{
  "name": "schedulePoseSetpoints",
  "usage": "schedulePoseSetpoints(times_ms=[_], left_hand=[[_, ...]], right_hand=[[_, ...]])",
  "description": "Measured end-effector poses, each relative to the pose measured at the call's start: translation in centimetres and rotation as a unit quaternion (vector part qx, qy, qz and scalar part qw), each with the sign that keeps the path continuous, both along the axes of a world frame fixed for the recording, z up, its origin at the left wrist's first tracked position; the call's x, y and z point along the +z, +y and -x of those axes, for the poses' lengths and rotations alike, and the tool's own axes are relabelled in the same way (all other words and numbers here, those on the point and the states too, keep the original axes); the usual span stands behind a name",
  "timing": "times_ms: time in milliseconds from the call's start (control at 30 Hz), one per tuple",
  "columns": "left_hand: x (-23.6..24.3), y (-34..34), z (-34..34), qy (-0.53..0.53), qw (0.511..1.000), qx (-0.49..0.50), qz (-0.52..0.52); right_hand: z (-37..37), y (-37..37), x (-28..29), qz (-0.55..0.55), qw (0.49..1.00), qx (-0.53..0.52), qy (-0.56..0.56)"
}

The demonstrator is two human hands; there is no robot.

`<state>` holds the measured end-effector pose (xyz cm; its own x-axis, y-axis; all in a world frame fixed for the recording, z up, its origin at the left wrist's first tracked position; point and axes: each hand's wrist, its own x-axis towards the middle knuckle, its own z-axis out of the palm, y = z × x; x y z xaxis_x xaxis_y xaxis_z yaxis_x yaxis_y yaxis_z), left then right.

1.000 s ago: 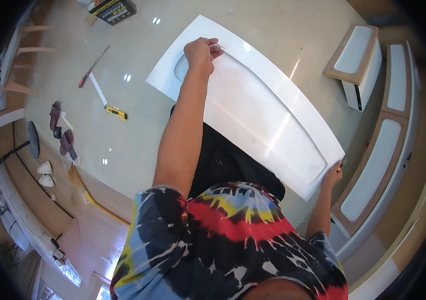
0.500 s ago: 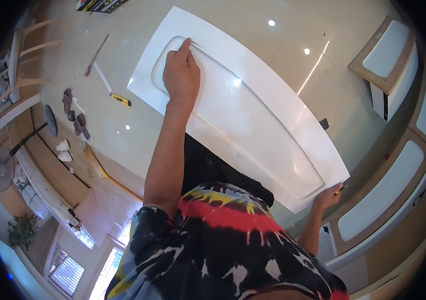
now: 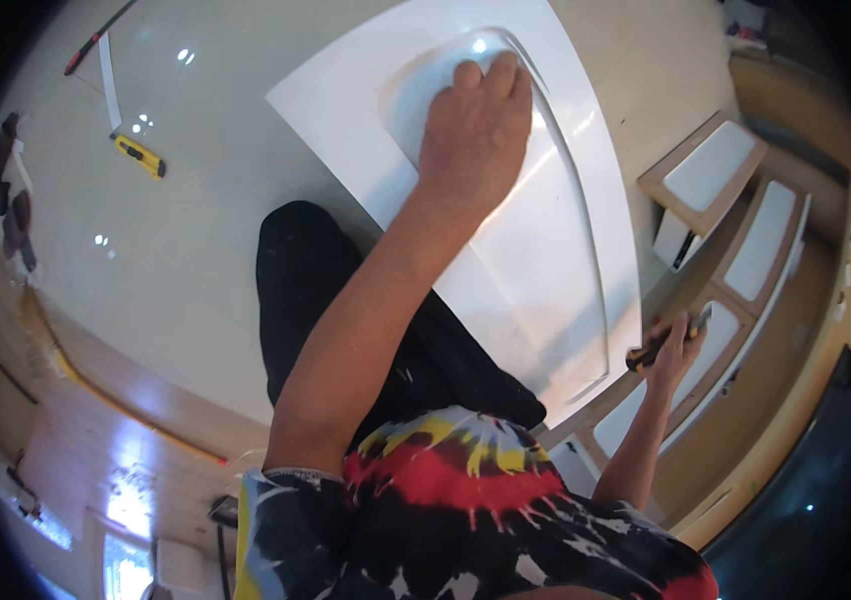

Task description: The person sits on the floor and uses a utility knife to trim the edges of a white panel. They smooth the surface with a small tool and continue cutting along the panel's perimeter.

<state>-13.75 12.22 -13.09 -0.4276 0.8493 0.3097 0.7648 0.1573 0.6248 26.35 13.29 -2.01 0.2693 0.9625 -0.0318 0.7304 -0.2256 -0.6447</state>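
Observation:
A white sheet panel (image 3: 586, 240) with a raised rounded outline lies tilted across my black-trousered legs (image 3: 306, 260). My left hand (image 3: 476, 130) rests on its upper part, fingers bent and closed against the inner rim of the outline, fingertips partly hidden. Beside the panel's lower right edge, my right hand (image 3: 676, 355) is closed around a black-and-yellow cutting tool (image 3: 654, 350) with a metal tip.
On the tiled floor at left are a red-handled tool (image 3: 81, 55), white strip (image 3: 109, 80), yellow utility knife (image 3: 141, 155), dark footwear (image 3: 18, 230) and a broom (image 3: 126, 400). Wood-framed white panels (image 3: 696, 165) stand at right, near a dark glossy surface (image 3: 806, 500).
The panel has swung more upright, with its top moved right. My left hand went right with it. My right hand came away from the panel's corner, raising the cutting tool. The view has turned.

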Motion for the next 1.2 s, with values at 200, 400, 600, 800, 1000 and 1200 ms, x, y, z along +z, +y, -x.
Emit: schedulePoseSetpoints(times_ms=[200,400,600,800,1000,1200], left_hand=[[0.1,-0.9,-0.2,-0.06,0.998,-0.016,-0.005],[0.1,-0.5,-0.2,0.039,0.999,0.003,0.006],[-0.4,-0.4,-0.5,0.04,0.999,-0.006,0.007],[-0.7,-0.6,-0.6,0.082,0.997,0.008,-0.003],[-0.6,-0.6,-0.6,0.082,0.997,0.005,-0.003],[-0.8,-0.3,-0.9,0.069,0.997,0.017,-0.031]], right_hand=[[22.8,6.6,1.7,0.137,0.942,0.296,0.08],[31.0,10.1,-0.8,0.086,0.882,0.461,-0.046],[33.2,12.1,-2.5,0.037,0.852,0.474,-0.22],[36.4,12.4,-2.7,-0.068,0.768,0.565,-0.294],[36.1,12.3,-3.5,-0.099,0.758,0.564,-0.311],[35.9,13.1,-3.7,-0.092,0.726,0.574,-0.367]])
